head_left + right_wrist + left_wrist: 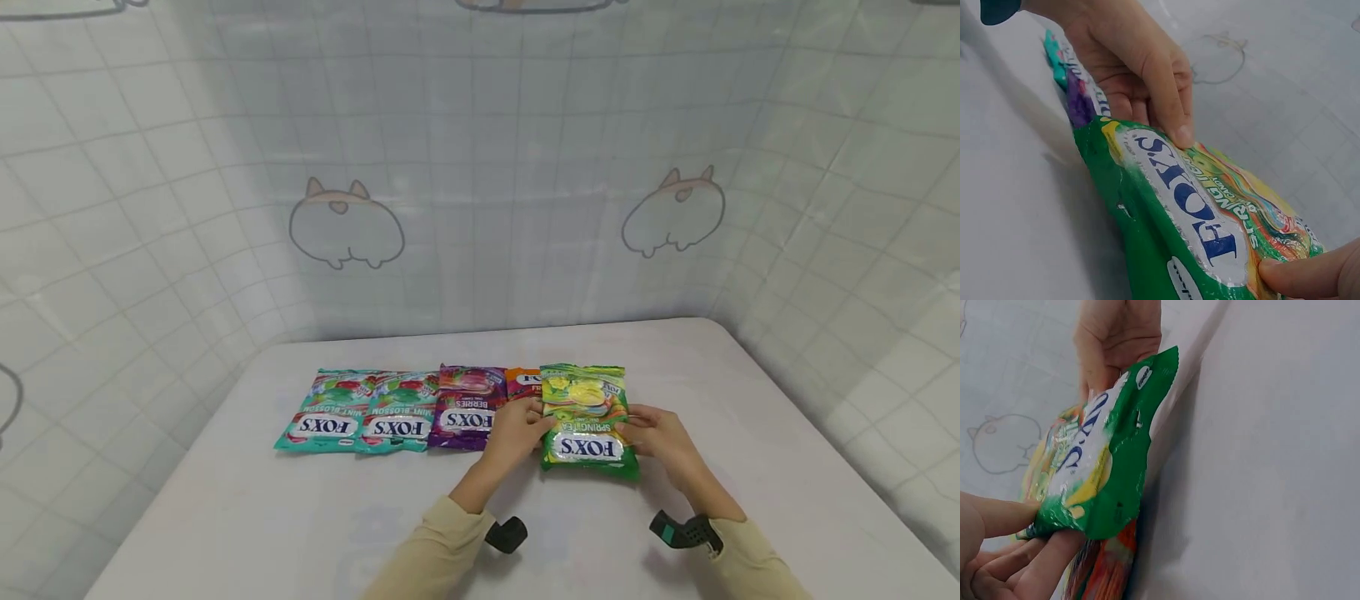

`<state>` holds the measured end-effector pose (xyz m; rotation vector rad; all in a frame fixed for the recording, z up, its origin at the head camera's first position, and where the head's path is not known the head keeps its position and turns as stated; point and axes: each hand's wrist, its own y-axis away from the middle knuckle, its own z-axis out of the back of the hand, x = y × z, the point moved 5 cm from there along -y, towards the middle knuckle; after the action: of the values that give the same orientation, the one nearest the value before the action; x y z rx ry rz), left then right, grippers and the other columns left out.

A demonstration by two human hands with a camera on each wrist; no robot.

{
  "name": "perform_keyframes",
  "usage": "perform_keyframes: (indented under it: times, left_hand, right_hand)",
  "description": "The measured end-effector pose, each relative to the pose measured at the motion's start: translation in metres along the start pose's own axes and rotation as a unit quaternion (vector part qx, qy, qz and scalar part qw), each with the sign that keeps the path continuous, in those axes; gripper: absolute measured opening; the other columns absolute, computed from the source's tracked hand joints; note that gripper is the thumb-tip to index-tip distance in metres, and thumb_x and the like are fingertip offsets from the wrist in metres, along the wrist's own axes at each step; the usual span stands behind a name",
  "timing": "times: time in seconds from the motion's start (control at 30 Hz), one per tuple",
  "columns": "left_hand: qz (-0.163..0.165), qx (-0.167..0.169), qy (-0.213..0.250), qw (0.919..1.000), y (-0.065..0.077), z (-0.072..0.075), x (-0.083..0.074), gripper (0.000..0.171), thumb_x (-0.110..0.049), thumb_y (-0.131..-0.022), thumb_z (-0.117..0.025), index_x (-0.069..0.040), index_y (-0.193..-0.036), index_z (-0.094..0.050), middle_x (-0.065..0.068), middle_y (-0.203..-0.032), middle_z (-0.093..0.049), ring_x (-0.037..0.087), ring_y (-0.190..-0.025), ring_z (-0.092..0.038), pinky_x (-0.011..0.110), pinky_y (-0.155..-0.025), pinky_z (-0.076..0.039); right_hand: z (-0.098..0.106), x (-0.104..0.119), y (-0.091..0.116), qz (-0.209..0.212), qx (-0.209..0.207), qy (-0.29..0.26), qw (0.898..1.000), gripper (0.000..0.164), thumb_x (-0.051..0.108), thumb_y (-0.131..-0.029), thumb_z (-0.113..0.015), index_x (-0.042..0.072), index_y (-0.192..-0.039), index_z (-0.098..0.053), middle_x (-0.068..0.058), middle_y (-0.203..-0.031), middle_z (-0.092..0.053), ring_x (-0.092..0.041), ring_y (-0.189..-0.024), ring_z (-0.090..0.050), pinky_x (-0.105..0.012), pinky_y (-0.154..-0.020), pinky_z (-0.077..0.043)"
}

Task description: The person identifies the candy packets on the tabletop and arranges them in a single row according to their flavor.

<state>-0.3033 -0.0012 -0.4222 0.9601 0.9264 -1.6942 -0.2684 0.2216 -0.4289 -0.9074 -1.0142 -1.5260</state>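
Both hands hold a green and yellow FOX'S Spring Tea candy bag (587, 425) by its two side edges. My left hand (516, 435) pinches one edge, thumb on the printed face and fingers beneath, as the left wrist view shows. On the opposite edge, my right hand (662, 440) grips with its thumb (1304, 278) on the front. The bag's green end (1129, 450) stands clear of the table in the left wrist view. Partly hidden behind the left hand and this bag is an orange candy bag (522, 383).
Left of the hands, a purple Berries bag (468, 408) and two teal Mint Blossom bags (397, 412) lie in a row, edges close or overlapping. They rest on a white table (300, 525). A pale gridded curtain (510, 208) hangs behind and along both sides.
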Motion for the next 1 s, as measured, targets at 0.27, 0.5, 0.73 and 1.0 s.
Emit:
perform_keyframes:
  times: [0.27,0.5,0.73,1.0]
  left_hand:
    - [-0.035,0.019,-0.056,0.9977,-0.011,-0.016,-0.016,0.038,-0.014,-0.092,-0.067,0.002,-0.126,-0.062,0.013,-0.109,-0.069,0.018,-0.090,-0.068,0.026,-0.071,-0.054]
    - [-0.037,0.050,-0.048,0.9969,-0.016,-0.033,-0.023,0.038,-0.013,-0.094,-0.061,0.001,-0.129,-0.060,0.012,-0.106,-0.070,0.009,-0.077,-0.065,0.019,-0.054,-0.046]
    - [-0.042,0.063,-0.066,0.9950,-0.018,-0.042,-0.021,0.040,-0.012,-0.093,-0.061,0.003,-0.130,-0.058,0.007,-0.099,-0.069,0.004,-0.071,-0.054,0.019,-0.059,-0.045]
    - [-0.036,0.080,-0.092,0.9919,-0.012,-0.049,-0.016,0.041,-0.016,-0.093,-0.063,0.002,-0.129,-0.059,0.013,-0.127,-0.059,0.016,-0.102,-0.059,0.026,-0.082,-0.051]
  right_hand:
    - [0.021,-0.003,-0.012,-0.007,-0.033,0.007,0.999,0.058,0.019,-0.096,-0.059,-0.011,-0.141,-0.037,-0.030,-0.136,-0.047,-0.030,-0.111,-0.057,-0.034,-0.083,-0.053]
    - [0.033,-0.008,-0.023,-0.025,-0.052,0.012,0.998,0.057,0.017,-0.098,-0.053,-0.010,-0.145,-0.033,-0.029,-0.138,-0.045,-0.031,-0.113,-0.051,-0.035,-0.084,-0.047]
    - [0.036,-0.017,-0.031,-0.026,-0.055,0.019,0.998,0.056,0.020,-0.100,-0.050,-0.006,-0.147,-0.032,-0.028,-0.139,-0.045,-0.029,-0.113,-0.051,-0.030,-0.082,-0.045]
    - [0.034,-0.030,-0.034,-0.020,-0.063,0.030,0.997,0.053,0.018,-0.100,-0.049,-0.005,-0.146,-0.036,-0.028,-0.139,-0.045,-0.032,-0.115,-0.051,-0.036,-0.086,-0.044]
